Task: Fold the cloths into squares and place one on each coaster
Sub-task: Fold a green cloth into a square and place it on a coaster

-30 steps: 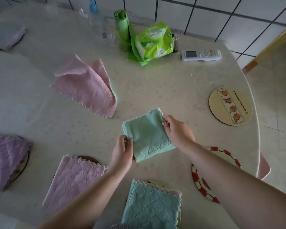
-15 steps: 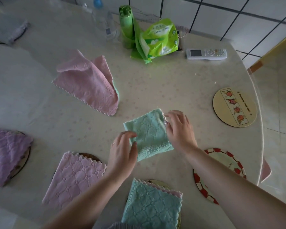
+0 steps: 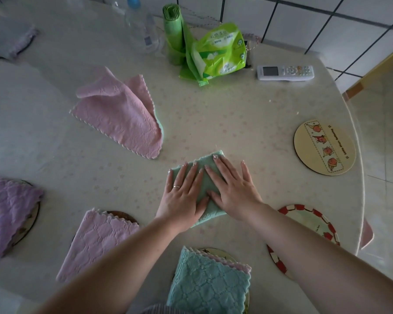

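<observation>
A small folded green cloth (image 3: 206,163) lies at the middle of the table. My left hand (image 3: 182,196) and my right hand (image 3: 232,189) both press flat on it with straight fingers, covering most of it. An unfolded pink cloth (image 3: 120,114) lies further back on the left. Folded cloths cover three near coasters: a purple cloth (image 3: 7,209) at the left, a pink cloth (image 3: 93,243), and a teal cloth (image 3: 209,284) at the bottom. Two coasters are bare: a red-rimmed coaster (image 3: 313,225) by my right forearm and a yellow coaster (image 3: 325,147) at the right.
At the back stand a roll of green bags (image 3: 174,30), a green tissue pack (image 3: 218,51), a clear bottle (image 3: 141,26) and a white remote (image 3: 285,72). A grey cloth (image 3: 11,39) lies far left. The round table edge (image 3: 361,177) curves down the right.
My hands let go of the green cloth's edges and now lie flat on top of it, pressing it down. The cloth stays in the same spot.
</observation>
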Action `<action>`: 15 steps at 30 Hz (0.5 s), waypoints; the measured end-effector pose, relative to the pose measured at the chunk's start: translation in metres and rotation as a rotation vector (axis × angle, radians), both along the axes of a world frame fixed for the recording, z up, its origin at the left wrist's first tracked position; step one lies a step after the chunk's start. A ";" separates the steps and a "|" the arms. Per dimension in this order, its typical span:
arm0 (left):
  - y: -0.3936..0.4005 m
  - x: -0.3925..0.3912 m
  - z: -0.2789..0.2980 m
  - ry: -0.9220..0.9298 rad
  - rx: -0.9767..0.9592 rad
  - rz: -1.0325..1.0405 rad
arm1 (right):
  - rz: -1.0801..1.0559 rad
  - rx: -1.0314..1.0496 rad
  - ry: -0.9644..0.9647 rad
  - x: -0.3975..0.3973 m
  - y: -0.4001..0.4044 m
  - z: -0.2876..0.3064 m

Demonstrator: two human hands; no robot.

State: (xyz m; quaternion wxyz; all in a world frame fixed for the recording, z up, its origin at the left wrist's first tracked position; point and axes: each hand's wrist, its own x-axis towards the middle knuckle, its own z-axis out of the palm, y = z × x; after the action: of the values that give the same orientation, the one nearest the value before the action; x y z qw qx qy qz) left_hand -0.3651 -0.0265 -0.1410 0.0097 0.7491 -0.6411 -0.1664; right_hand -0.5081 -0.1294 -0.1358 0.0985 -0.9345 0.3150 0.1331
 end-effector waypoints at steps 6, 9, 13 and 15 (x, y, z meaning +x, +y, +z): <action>-0.001 0.000 0.006 0.066 -0.030 0.114 | -0.166 0.077 0.006 -0.002 0.002 0.008; 0.011 -0.003 0.022 0.372 -0.147 0.447 | -0.315 0.173 -0.150 -0.010 0.002 0.021; 0.034 0.001 0.041 0.855 -0.204 0.917 | -0.562 0.319 -0.301 -0.017 0.001 0.034; 0.039 0.001 0.048 1.019 -0.172 1.002 | -0.652 0.367 -0.321 -0.014 0.001 0.036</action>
State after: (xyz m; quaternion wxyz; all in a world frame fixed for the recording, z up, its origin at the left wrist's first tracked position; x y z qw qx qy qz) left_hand -0.3641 0.0126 -0.0927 0.4419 0.7792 -0.1468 -0.4196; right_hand -0.5223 -0.1284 -0.0998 0.3486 -0.7614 0.5466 0.0015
